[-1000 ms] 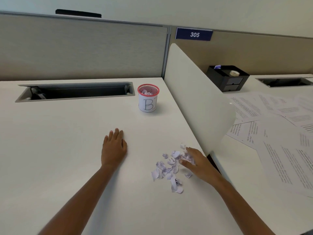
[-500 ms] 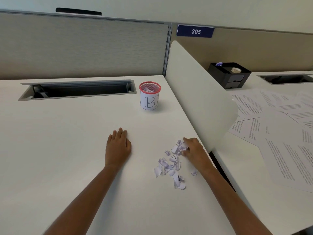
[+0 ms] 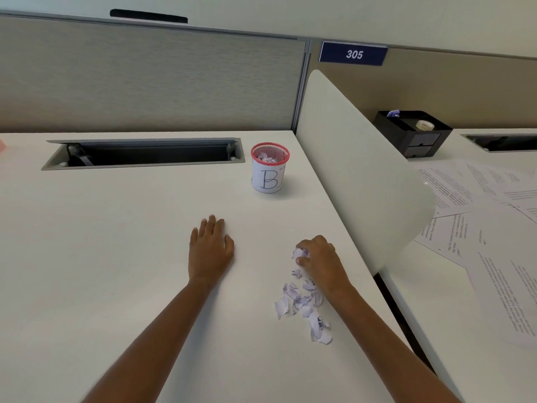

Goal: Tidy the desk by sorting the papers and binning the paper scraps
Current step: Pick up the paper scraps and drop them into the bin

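The right hand (image 3: 321, 261) is curled in a closed grip around a crumpled scrap (image 3: 300, 253), its fingertips pinching the wad just above the table (image 3: 116, 242). The left hand (image 3: 209, 248) lies flat and open on the table, holding nothing, to the left of the scraps (image 3: 302, 306). That loose pile sits just nearer the person than the right hand, partly under the wrist. The bin (image 3: 269, 167), a red-rimmed mesh cup marked "B" with scraps inside, stands beyond the pile, well apart. The papers (image 3: 494, 228) lie spread right of the pile, past the divider (image 3: 357, 170).
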